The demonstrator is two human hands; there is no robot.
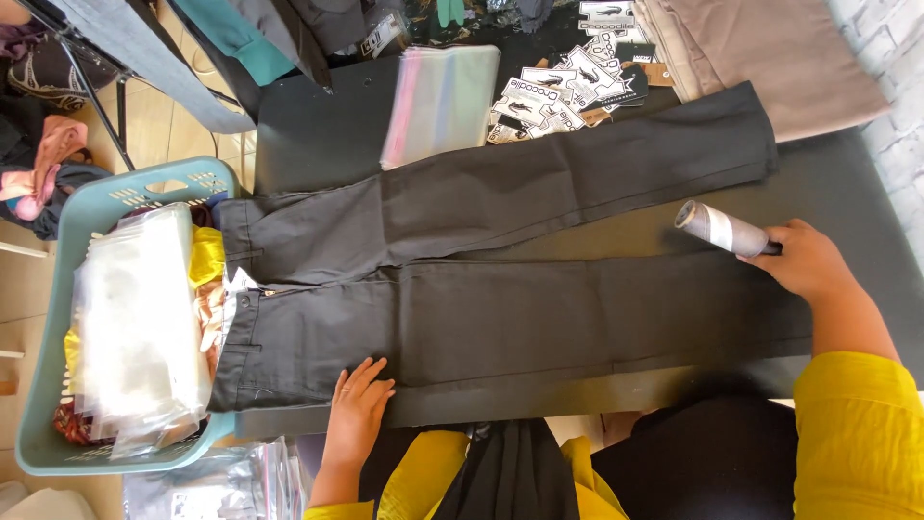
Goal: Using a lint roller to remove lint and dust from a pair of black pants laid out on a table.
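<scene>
Left hand point(358, 398) spread flat, fingers released, pinning the near leg of the dark trousers point(500, 260) taut across the black table point(318, 135). Right hand point(807, 260) clenched round a lint roller point(717, 228) at the hems, right. Left: teal basket point(48, 289) of bagged clothes; far: clear bags point(441, 101), card tags point(563, 91).

We saw a stack of clear plastic bags point(441, 101) lying flat at the far side of the table point(318, 135), faintly tinted pink and blue. Just beside it, a loose heap of black-and-white card tags point(563, 91) lay fanned out. More clear plastic packets point(140, 318) filled a teal basket point(48, 385), and others point(231, 486) lay below it.
</scene>
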